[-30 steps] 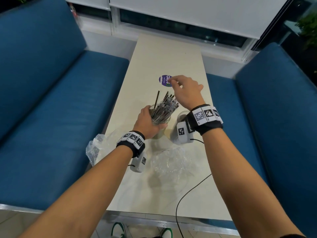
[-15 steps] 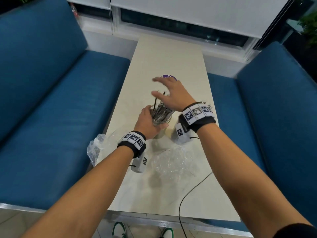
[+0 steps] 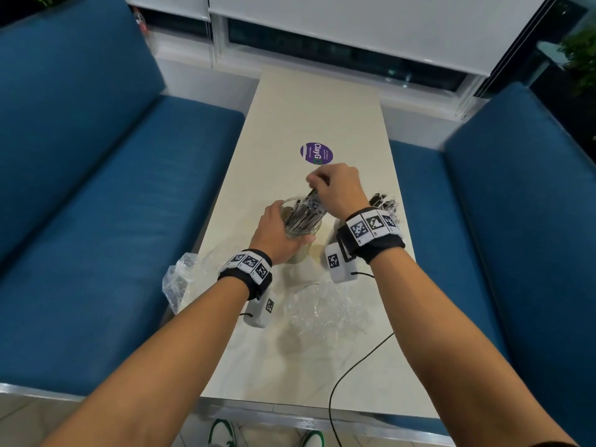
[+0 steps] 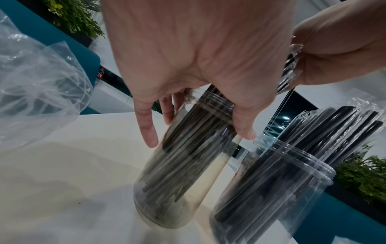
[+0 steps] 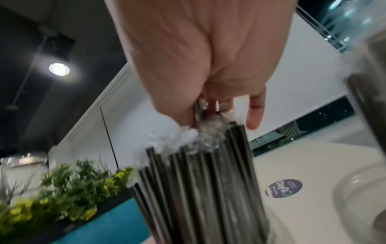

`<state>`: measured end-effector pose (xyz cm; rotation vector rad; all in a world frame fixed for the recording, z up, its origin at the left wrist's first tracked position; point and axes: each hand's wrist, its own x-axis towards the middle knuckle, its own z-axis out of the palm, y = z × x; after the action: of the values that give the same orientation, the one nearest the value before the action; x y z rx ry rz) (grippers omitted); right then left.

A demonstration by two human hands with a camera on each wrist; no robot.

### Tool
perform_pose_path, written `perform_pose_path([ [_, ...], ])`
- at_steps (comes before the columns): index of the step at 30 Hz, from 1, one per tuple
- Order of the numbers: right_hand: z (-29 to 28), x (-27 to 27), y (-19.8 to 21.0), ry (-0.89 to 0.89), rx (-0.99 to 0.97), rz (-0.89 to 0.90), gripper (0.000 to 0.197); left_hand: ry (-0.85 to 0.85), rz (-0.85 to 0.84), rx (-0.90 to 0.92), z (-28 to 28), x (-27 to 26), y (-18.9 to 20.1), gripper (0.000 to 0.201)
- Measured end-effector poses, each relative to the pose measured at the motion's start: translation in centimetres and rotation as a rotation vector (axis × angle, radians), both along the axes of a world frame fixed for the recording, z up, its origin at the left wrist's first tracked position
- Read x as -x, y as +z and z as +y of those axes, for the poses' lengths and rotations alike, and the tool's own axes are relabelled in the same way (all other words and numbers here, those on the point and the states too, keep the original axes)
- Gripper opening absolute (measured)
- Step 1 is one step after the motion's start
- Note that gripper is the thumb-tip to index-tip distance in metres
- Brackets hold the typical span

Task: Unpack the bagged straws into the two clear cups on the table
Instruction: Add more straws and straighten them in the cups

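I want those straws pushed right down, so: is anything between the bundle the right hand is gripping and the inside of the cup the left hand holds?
Nothing visible blocks it. The right hand pinches the tops of the straws, whose lower ends already sit inside the cup that the left hand grips. The second cup stands beside it, apart.

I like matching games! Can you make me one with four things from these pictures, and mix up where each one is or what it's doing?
Things:
1. left hand
2. right hand
3. purple sticker
4. crumpled plastic bag

Places or states:
A. flat on the table, beyond the cups
B. pinches the tops of wrapped straws
C. hangs over the table's left edge
D. grips a tilted clear cup

Pairs: 1-D, 2-B, 3-A, 4-C
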<state>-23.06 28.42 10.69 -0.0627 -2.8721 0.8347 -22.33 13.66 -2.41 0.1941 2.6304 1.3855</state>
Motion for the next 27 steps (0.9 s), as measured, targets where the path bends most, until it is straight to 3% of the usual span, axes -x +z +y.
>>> perform_pose_path([
  [2, -0.1, -0.3, 0.0, 0.04, -0.06, -0.044, 0.03, -0.002, -0.004, 0.004, 0.1, 0.0, 0.1, 0.112],
  [5, 0.7, -0.6, 1.5, -0.009, 0.083, 0.054, 0.034, 0.0, -0.004, -0.006, 0.1, 0.0, 0.1, 0.113],
  [8, 1.4, -0.4, 2.5, -0.024, 0.101, 0.058, 0.036, 0.0, -0.01, -0.004, 0.0, 0.0, 0.0, 0.114],
  [11, 1.8, -0.8, 2.7, 0.09, 0.104, -0.02, 0.042, 0.002, -0.012, -0.012, 0.1, 0.0, 0.0, 0.113],
  [13, 1.8, -1.4, 1.9, 0.208, -0.027, -0.136, 0.067, 0.009, -0.014, -0.021, 0.0, 0.0, -0.1, 0.111],
  [15, 1.0, -1.9, 0.2, 0.265, -0.201, -0.196, 0.075, 0.015, -0.01, -0.026, 0.0, 0.1, -0.3, 0.11],
  [19, -0.4, -2.4, -3.0, 0.211, -0.236, -0.037, 0.043, 0.008, -0.033, 0.017, 0.3, 0.3, -0.1, 0.115],
  [27, -0.5, -3.1, -3.2, 0.11, -0.302, 0.176, 0.068, 0.006, -0.039, 0.011, 0.0, 0.1, -0.1, 0.113],
])
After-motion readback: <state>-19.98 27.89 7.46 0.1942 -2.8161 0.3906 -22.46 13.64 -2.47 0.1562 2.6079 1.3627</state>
